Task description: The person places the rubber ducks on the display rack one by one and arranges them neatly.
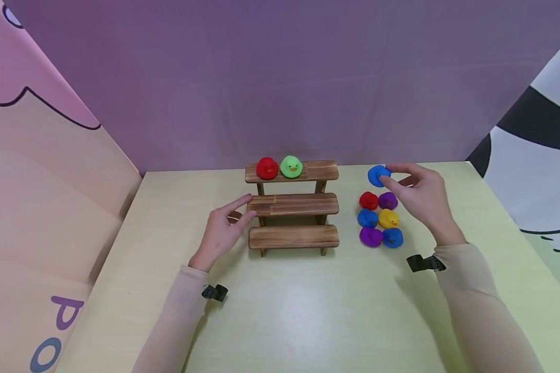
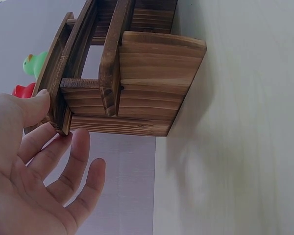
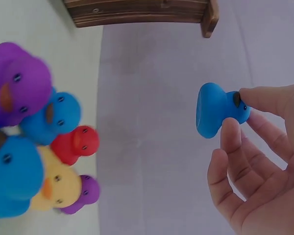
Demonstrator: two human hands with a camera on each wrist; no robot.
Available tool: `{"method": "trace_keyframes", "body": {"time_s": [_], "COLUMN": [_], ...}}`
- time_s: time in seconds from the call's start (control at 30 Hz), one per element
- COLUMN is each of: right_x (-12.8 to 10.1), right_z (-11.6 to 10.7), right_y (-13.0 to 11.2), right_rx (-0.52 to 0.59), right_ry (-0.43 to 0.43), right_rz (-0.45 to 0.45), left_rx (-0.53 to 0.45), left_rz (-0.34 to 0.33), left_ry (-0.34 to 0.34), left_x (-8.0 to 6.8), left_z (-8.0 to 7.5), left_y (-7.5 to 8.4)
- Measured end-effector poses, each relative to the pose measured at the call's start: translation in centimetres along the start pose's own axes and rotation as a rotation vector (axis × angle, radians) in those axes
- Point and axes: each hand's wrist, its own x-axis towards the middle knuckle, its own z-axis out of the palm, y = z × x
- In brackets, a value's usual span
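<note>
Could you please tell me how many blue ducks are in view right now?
3. One blue duck is pinched in the right hand, lifted above the table. Two more sit in the cluster on the table: one in the middle row, one at the near right corner.

The left hand lay palm-up, its straight, spread fingers reaching forward, the forearm in a beige sleeve. The right hand was raised, thumb and fingertips pinching something small, the other fingers loosely curved. Both wrists wore black camera straps.
</note>
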Motion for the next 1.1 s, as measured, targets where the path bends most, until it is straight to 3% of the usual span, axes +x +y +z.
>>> {"method": "trace_keyframes", "body": {"time_s": [0.53,1.1], "right_x": [1.2,2.0], "right_z": [0.9,3.5], "right_y": [-4.0,-7.9], "right_rx": [0.083,0.137], "right_ry": [-0.038,-0.091], "right_rz": [-0.043,-0.114], "left_rx": [0.000,0.007], "left_rz": [0.005,0.007], "left_ry": [-0.002,0.001], "left_x": [0.1,0.0], "left_z": [0.0,0.0], "left_y": [0.1,0.0]}}
